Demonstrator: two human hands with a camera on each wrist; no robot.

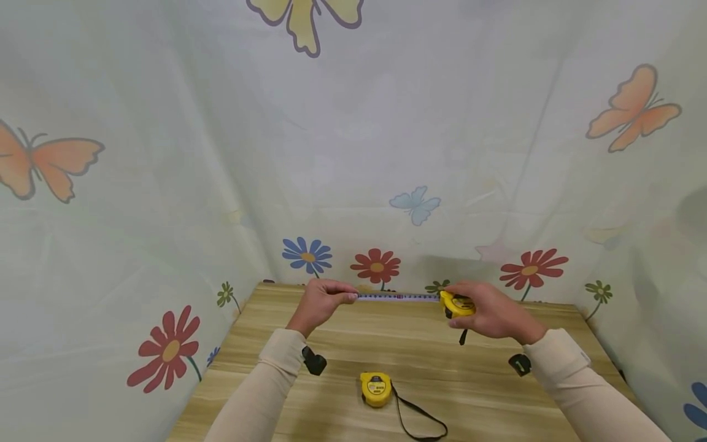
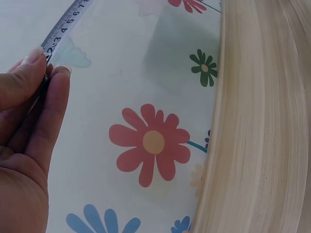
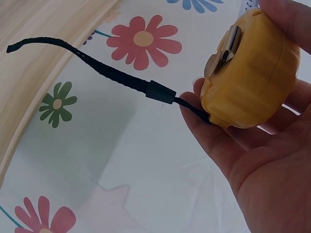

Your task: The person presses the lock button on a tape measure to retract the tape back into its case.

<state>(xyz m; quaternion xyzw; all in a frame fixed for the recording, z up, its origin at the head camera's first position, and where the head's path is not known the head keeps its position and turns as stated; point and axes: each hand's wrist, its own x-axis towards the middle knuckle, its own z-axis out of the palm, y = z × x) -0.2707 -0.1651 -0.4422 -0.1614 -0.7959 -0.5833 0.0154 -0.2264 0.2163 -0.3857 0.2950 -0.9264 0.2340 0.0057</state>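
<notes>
A yellow tape measure (image 3: 255,73) with a metal belt clip and a black wrist strap (image 3: 116,73) is gripped in my right hand (image 1: 488,310). From its case the white, numbered blade (image 1: 397,297) runs out straight to the left, held above the far part of the table. My left hand (image 1: 323,301) pinches the blade's free end between thumb and fingers; low numbers show beside the thumb in the left wrist view. A second yellow tape measure (image 1: 376,390) lies on the table nearer to me, its black strap (image 1: 422,417) looped to the right.
The wood-grain table (image 1: 342,350) ends at the back against a pale curtain (image 1: 359,153) printed with flowers and butterflies. More of this cloth hangs at the left and right sides. A dark camera is strapped to each wrist.
</notes>
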